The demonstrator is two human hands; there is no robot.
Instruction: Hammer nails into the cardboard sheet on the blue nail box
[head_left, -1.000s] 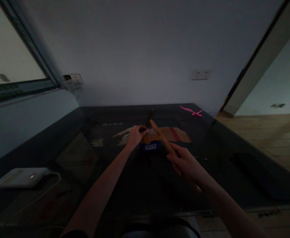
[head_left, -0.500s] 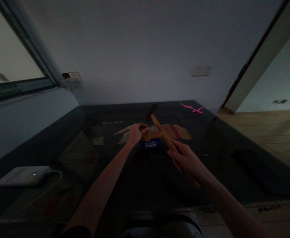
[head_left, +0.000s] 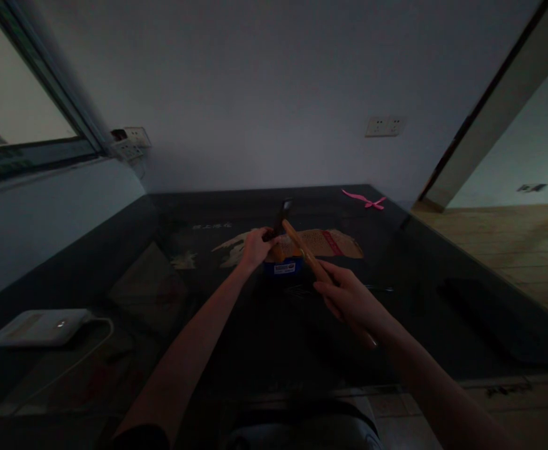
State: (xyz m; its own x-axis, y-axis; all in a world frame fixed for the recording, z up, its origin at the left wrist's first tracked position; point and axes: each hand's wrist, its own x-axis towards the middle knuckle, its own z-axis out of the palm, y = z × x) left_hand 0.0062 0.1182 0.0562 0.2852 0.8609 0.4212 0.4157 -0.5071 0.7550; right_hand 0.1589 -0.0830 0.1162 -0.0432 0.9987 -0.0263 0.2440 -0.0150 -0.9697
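My right hand (head_left: 351, 299) is wrapped round the wooden handle of a hammer (head_left: 312, 260). The dark hammer head is down beside the fingertips of my left hand (head_left: 256, 248). That hand is closed in a pinch above an orange-brown piece (head_left: 278, 253), but whatever lies between the fingers is hidden or too small to make out. Under this piece sits a blue box (head_left: 281, 268) with a white label. Behind the hammer lies a torn sheet of brown cardboard (head_left: 318, 240) with a red stripe.
A thin metal tool (head_left: 380, 289) lies right of the blue box. A pink ribbon (head_left: 368, 201) is at the table's back right. On the left rests a white power bank (head_left: 39, 327) with a cable. A dark flat object (head_left: 490, 319) lies at the right. The wall stands behind the table.
The hammer head has come down and tilted towards the left fingertips. My left hand keeps its pinch at nearly the same spot. The view has shifted slightly.
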